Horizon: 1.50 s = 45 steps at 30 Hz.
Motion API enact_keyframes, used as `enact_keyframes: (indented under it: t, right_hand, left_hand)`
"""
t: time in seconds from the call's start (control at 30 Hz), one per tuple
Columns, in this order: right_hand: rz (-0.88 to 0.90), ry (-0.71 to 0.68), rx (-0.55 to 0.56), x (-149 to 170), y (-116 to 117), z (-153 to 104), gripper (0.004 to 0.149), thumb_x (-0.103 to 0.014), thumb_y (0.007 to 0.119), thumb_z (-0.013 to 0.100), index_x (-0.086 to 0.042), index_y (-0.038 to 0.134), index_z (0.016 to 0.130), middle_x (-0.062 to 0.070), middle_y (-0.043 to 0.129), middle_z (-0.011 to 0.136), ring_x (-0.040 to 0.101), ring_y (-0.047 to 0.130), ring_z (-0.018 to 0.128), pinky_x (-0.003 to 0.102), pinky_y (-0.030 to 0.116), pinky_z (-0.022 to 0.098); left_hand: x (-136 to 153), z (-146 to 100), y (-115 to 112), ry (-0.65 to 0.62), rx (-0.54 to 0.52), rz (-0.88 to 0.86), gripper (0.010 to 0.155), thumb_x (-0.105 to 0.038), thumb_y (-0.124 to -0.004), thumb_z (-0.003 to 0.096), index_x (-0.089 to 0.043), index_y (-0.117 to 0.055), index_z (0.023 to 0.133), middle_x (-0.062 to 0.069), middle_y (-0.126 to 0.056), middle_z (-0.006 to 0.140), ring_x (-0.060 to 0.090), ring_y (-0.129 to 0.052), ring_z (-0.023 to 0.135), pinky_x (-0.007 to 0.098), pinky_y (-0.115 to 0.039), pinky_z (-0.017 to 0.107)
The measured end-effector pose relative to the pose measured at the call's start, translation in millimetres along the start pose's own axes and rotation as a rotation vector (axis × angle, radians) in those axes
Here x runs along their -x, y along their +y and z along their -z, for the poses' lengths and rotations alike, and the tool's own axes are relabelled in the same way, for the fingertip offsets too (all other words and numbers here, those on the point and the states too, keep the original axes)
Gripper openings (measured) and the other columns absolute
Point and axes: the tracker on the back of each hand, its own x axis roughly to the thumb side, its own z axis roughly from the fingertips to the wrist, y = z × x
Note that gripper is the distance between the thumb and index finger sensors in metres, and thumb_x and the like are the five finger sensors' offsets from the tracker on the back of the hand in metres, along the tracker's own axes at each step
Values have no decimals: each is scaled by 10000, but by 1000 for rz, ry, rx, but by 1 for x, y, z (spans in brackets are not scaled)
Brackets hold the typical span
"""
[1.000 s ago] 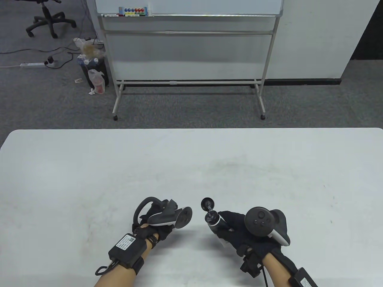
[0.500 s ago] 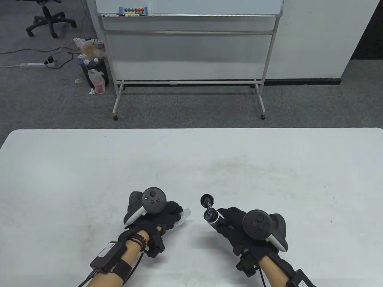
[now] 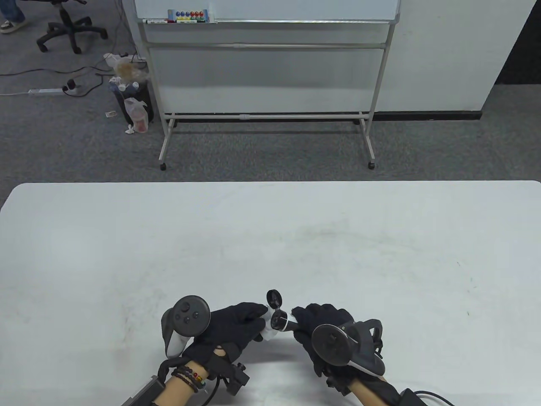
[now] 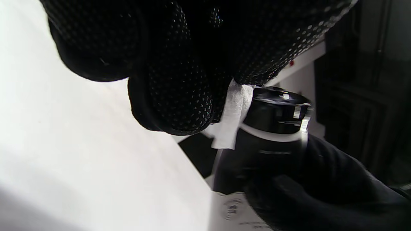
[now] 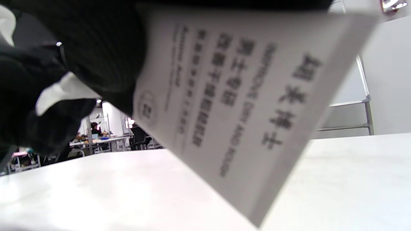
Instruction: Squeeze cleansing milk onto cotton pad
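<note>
My right hand [image 3: 325,327] grips a white tube of cleansing milk [image 5: 231,96] with a black collar [image 3: 280,320] and an open flip cap [image 3: 274,298]. The tube's mouth points left at a white cotton pad [image 3: 268,330] that my left hand [image 3: 236,323] pinches between its fingertips. In the left wrist view the pad [image 4: 232,118] lies right against the black collar [image 4: 279,110], under my gloved fingers [image 4: 173,96]. Both hands are low over the white table [image 3: 270,237] near its front edge. The tube's nozzle is hidden.
A whiteboard on a wheeled stand [image 3: 266,63] stands beyond the table's far edge. A bin with bags [image 3: 131,101] and an office chair [image 3: 69,25] are on the carpet at the far left.
My left hand has turned palm down and moved right with the cotton pad. My right hand has tilted the tube and moved left and nearer. Pad and tube mouth have come together.
</note>
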Motion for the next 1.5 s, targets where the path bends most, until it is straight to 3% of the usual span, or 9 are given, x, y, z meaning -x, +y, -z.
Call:
enact_keyframes:
  t: [1.07, 1.2, 1.37, 1.5]
  right_hand:
    - [-22, -4, -50, 0, 4, 1, 483, -428, 879, 365, -270, 878, 821, -24, 960, 699, 157, 1011, 517, 416, 834, 494]
    - [76, 46, -46, 9, 3, 3, 500, -445, 921, 341, -266, 888, 806, -30, 988, 695, 151, 1052, 521, 419, 845, 500]
    - [242, 175, -144, 28, 8, 6, 520, -420, 984, 318, -289, 850, 802, -46, 961, 745, 146, 1105, 593, 403, 904, 482]
    - [449, 233, -158, 39, 12, 7, 547, -391, 1011, 308, -299, 837, 818, -33, 932, 744, 154, 1119, 607, 392, 937, 460]
  left_hand:
    - [-12, -8, -5, -188, -2, 303, 357, -305, -882, 444, -280, -905, 800, 46, -1062, 688, 229, -1108, 535, 453, -912, 436]
    - [-9, -6, -4, -167, 19, 291, 356, -306, -863, 449, -297, -896, 803, 21, -1045, 723, 226, -1092, 585, 461, -898, 467]
    - [4, -1, 3, -71, 47, 106, 366, -310, -849, 460, -273, -881, 822, 13, -1036, 739, 222, -1078, 609, 460, -884, 484]
    - [15, 4, 7, -43, 136, 9, 371, -313, -837, 462, -286, -868, 831, -9, -1031, 751, 205, -1074, 628, 457, -881, 501]
